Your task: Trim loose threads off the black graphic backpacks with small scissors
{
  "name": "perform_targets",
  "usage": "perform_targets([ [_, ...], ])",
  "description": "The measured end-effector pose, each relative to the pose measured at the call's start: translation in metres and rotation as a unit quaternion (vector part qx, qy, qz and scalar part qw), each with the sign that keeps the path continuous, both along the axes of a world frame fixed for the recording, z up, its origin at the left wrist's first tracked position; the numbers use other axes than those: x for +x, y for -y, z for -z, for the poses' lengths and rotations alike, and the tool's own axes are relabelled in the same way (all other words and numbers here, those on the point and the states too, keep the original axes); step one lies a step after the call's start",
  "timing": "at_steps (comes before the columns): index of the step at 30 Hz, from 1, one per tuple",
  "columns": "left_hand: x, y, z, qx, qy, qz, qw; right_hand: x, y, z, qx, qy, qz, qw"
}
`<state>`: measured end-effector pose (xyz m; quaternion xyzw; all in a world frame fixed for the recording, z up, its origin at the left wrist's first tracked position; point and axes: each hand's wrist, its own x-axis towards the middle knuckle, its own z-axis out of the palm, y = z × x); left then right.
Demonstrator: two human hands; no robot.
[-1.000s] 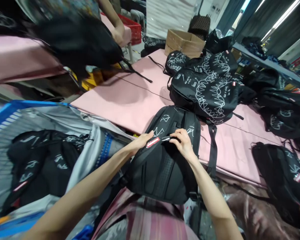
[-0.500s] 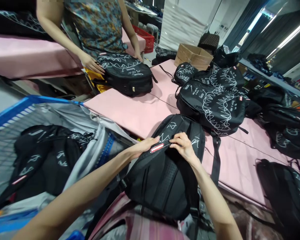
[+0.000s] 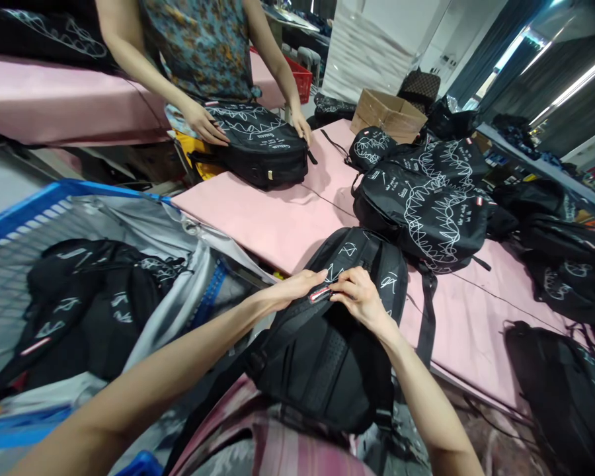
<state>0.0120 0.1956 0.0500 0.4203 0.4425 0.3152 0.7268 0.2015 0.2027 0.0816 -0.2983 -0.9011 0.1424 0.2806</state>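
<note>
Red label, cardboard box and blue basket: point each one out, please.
red label (image 3: 320, 293), head view, middle of the tag between both hands' fingers.
cardboard box (image 3: 387, 118), head view, its front wall.
blue basket (image 3: 39, 200), head view, its top rim.

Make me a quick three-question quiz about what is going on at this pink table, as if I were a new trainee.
1. True or false: both of the wearer's hands are on the black fabric backpack nearest the camera.
2. What small thing sits between the left hand and the right hand?
A. a red and white label tab
B. a pair of scissors
C. a roll of tape
3. Fill in: the blue wire cart at the left holds more black ____.

Key
1. True: both hands rest on its upper edge.
2. A: their fingertips meet at the tab.
3. Backpacks: black printed backpacks lie inside on a grey liner.
</note>
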Motion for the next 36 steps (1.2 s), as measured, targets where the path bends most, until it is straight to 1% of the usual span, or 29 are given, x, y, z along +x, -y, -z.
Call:
perform_targets([
  [3,0.002,0.001,0.001,0.02,0.007,0.007,1.0,-0.007,0.007,0.001,0.0,0.016,0.005,1.0],
  [6,0.004,0.001,0.005,0.025,0.036,0.01,0.999,-0.015,0.022,-0.003,-0.004,0.038,0.006,0.999],
  [7,0.005,0.001,0.006,0.021,0.049,0.01,0.999,-0.017,0.027,-0.006,-0.015,0.032,-0.006,0.999],
  [9,0.004,0.005,0.006,0.005,0.066,0.009,0.998,-0.015,0.037,-0.012,-0.072,-0.011,-0.027,0.997],
  [10,0.003,0.008,0.005,-0.009,0.07,0.008,0.997,-0.011,0.04,-0.014,-0.11,-0.046,-0.015,0.993],
  [11,0.001,0.012,0.004,-0.023,0.074,0.005,0.997,-0.005,0.041,-0.015,-0.146,-0.083,0.023,0.986],
  [13,-0.003,0.023,0.0,-0.036,0.09,0.005,0.995,0.011,0.043,-0.013,-0.2,-0.131,0.162,0.957],
  [14,-0.004,0.03,-0.002,-0.032,0.107,0.012,0.994,0.018,0.043,-0.01,-0.217,-0.135,0.231,0.939],
  [15,-0.004,0.036,-0.003,-0.026,0.126,0.021,0.991,0.024,0.045,-0.006,-0.231,-0.129,0.283,0.922],
  [16,-0.003,0.042,-0.004,-0.018,0.145,0.026,0.989,0.029,0.048,-0.002,-0.239,-0.12,0.319,0.909],
  [17,-0.001,0.046,-0.003,-0.014,0.161,0.027,0.987,0.031,0.053,0.002,-0.244,-0.112,0.341,0.901],
  [20,0.009,0.052,0.0,-0.017,0.188,0.004,0.982,0.025,0.074,0.009,-0.215,-0.101,0.387,0.891],
  [23,0.02,0.051,0.004,0.005,0.199,-0.013,0.98,0.013,0.09,0.007,-0.146,-0.077,0.429,0.888],
  [25,0.025,0.049,0.004,0.017,0.196,-0.027,0.98,0.009,0.094,0.003,-0.103,-0.062,0.444,0.888],
  [27,0.028,0.049,0.005,0.017,0.198,-0.037,0.979,0.008,0.093,0.0,-0.088,-0.052,0.449,0.887],
  [30,0.03,0.051,0.006,0.005,0.209,-0.043,0.977,0.008,0.089,-0.001,-0.086,-0.039,0.451,0.887],
  [36,0.034,0.052,0.011,-0.006,0.211,-0.058,0.976,0.006,0.088,-0.003,-0.048,-0.026,0.434,0.899],
])
